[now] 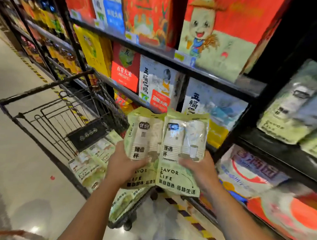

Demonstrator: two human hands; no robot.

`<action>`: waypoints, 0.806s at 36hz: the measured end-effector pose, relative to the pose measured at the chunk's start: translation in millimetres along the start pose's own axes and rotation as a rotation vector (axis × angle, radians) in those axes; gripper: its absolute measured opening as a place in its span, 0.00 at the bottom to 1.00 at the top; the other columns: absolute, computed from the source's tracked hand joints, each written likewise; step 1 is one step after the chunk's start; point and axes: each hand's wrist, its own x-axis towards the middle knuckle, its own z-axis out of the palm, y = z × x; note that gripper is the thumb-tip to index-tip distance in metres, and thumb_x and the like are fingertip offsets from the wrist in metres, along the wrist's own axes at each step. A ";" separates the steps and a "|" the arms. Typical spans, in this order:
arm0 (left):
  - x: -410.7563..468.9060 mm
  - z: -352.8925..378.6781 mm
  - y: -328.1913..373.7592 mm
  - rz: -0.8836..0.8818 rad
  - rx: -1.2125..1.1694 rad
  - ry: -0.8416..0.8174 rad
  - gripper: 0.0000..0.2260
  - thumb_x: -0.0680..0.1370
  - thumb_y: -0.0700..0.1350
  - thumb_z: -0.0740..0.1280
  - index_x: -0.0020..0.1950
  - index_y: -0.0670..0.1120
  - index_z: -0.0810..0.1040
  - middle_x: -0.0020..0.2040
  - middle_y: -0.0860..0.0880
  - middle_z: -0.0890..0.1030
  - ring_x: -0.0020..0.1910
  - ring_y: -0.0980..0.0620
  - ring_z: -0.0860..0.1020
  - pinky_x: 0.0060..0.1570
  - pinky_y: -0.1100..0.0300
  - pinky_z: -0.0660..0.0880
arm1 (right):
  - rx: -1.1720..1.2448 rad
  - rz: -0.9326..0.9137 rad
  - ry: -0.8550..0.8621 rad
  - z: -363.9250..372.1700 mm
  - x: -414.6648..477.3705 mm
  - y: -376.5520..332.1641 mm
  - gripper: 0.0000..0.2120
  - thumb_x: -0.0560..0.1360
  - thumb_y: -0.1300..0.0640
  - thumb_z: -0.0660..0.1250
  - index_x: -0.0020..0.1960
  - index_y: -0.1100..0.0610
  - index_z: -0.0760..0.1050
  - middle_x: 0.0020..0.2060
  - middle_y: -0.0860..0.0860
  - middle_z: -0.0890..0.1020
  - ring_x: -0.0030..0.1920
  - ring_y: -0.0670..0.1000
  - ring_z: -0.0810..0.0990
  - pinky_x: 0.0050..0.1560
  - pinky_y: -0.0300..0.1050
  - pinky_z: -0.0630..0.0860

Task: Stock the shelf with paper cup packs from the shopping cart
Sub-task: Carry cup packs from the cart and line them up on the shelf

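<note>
Fingers curled, left hand grips one paper cup pack, right hand a second pack.

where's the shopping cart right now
In the head view the shopping cart stands on the left, beside the rice shelf, its basket holding cup packs just left of the left hand.

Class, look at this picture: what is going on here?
A person holds two pale green plastic packs of paper cups side by side in a shop aisle. The left hand grips the left pack, the right hand the right pack. More such packs lie in the black wire shopping cart at left; similar packs already sit on the black shelf at right.
</note>
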 end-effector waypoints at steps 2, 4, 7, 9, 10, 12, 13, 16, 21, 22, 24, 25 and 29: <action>-6.1 18.9 13.3 0.049 0.020 -0.042 0.33 0.63 0.51 0.83 0.60 0.53 0.69 0.48 0.58 0.79 0.45 0.56 0.80 0.37 0.58 0.75 | 0.018 0.011 0.045 -28.0 -11.1 6.7 0.23 0.66 0.61 0.81 0.59 0.54 0.80 0.47 0.50 0.88 0.46 0.51 0.87 0.50 0.53 0.82; -15.5 41.1 26.8 0.079 0.012 -0.094 0.33 0.63 0.52 0.84 0.61 0.53 0.70 0.49 0.57 0.80 0.47 0.54 0.81 0.42 0.54 0.77 | 0.045 0.023 0.108 -58.5 -25.0 14.2 0.27 0.64 0.59 0.83 0.60 0.53 0.78 0.48 0.50 0.88 0.48 0.52 0.87 0.52 0.54 0.82; -36.6 82.0 50.4 0.111 -0.001 -0.180 0.32 0.63 0.49 0.84 0.60 0.53 0.70 0.50 0.55 0.81 0.48 0.53 0.81 0.43 0.52 0.78 | 0.075 0.023 0.192 -111.8 -49.5 28.3 0.34 0.58 0.56 0.84 0.62 0.53 0.77 0.49 0.52 0.87 0.49 0.54 0.87 0.53 0.58 0.82; -57.3 115.4 68.8 0.130 -0.022 -0.234 0.33 0.62 0.47 0.84 0.61 0.53 0.70 0.50 0.55 0.82 0.48 0.53 0.82 0.42 0.54 0.78 | 0.084 0.019 0.239 -152.2 -71.2 35.9 0.31 0.59 0.59 0.83 0.60 0.56 0.78 0.47 0.53 0.88 0.47 0.54 0.87 0.50 0.55 0.83; -70.0 134.0 78.1 0.134 -0.025 -0.266 0.34 0.62 0.47 0.84 0.61 0.53 0.70 0.50 0.56 0.81 0.48 0.55 0.81 0.41 0.57 0.78 | 0.085 0.018 0.263 -174.2 -84.7 41.1 0.27 0.61 0.62 0.82 0.58 0.57 0.79 0.46 0.53 0.88 0.46 0.53 0.87 0.48 0.52 0.83; -102.9 169.5 100.8 0.145 -0.028 -0.328 0.33 0.63 0.47 0.84 0.62 0.52 0.70 0.49 0.57 0.80 0.45 0.59 0.79 0.37 0.63 0.75 | 0.095 0.039 0.328 -217.9 -112.8 53.6 0.27 0.62 0.62 0.82 0.59 0.56 0.78 0.46 0.52 0.88 0.46 0.52 0.87 0.46 0.50 0.82; -120.5 187.4 111.8 0.152 -0.029 -0.358 0.32 0.64 0.47 0.84 0.61 0.52 0.70 0.49 0.57 0.80 0.44 0.60 0.78 0.35 0.64 0.73 | 0.097 0.055 0.364 -238.8 -128.9 58.3 0.29 0.62 0.60 0.82 0.60 0.54 0.77 0.47 0.51 0.88 0.46 0.51 0.87 0.45 0.49 0.82; -171.3 242.5 132.9 0.176 -0.001 -0.462 0.33 0.64 0.48 0.84 0.61 0.55 0.68 0.48 0.59 0.79 0.44 0.62 0.78 0.36 0.66 0.72 | 0.118 0.067 0.478 -301.5 -178.5 81.6 0.30 0.60 0.54 0.83 0.59 0.49 0.77 0.47 0.48 0.87 0.46 0.48 0.87 0.44 0.46 0.81; -249.9 329.6 159.7 0.274 0.058 -0.625 0.35 0.61 0.50 0.85 0.61 0.57 0.70 0.49 0.60 0.81 0.44 0.66 0.79 0.34 0.72 0.73 | 0.176 0.098 0.628 -385.7 -269.6 117.2 0.28 0.63 0.56 0.83 0.60 0.47 0.77 0.49 0.47 0.87 0.48 0.49 0.87 0.48 0.50 0.81; -266.5 343.1 168.3 0.286 0.063 -0.652 0.35 0.61 0.50 0.84 0.61 0.57 0.69 0.49 0.60 0.80 0.44 0.66 0.78 0.34 0.71 0.71 | 0.186 0.105 0.657 -400.6 -284.6 124.0 0.27 0.65 0.58 0.83 0.59 0.46 0.77 0.48 0.46 0.87 0.48 0.49 0.87 0.47 0.50 0.81; -296.1 366.7 183.5 0.324 0.062 -0.692 0.35 0.62 0.50 0.84 0.61 0.57 0.68 0.49 0.62 0.78 0.44 0.67 0.75 0.34 0.71 0.70 | 0.181 0.116 0.708 -428.4 -309.9 135.1 0.26 0.66 0.59 0.82 0.59 0.46 0.77 0.48 0.45 0.87 0.47 0.48 0.87 0.45 0.49 0.81; -309.3 376.5 190.9 0.345 0.053 -0.705 0.34 0.62 0.50 0.84 0.61 0.57 0.68 0.48 0.62 0.78 0.44 0.68 0.75 0.34 0.72 0.70 | 0.175 0.128 0.734 -441.0 -320.2 138.7 0.27 0.65 0.58 0.83 0.59 0.46 0.77 0.48 0.45 0.87 0.47 0.49 0.87 0.46 0.49 0.81; -343.0 410.5 209.5 0.409 0.038 -0.720 0.36 0.61 0.49 0.85 0.60 0.58 0.68 0.50 0.61 0.80 0.50 0.61 0.79 0.40 0.69 0.73 | 0.142 0.098 0.795 -482.6 -349.4 144.3 0.31 0.63 0.55 0.84 0.63 0.47 0.76 0.49 0.45 0.87 0.47 0.48 0.87 0.44 0.47 0.81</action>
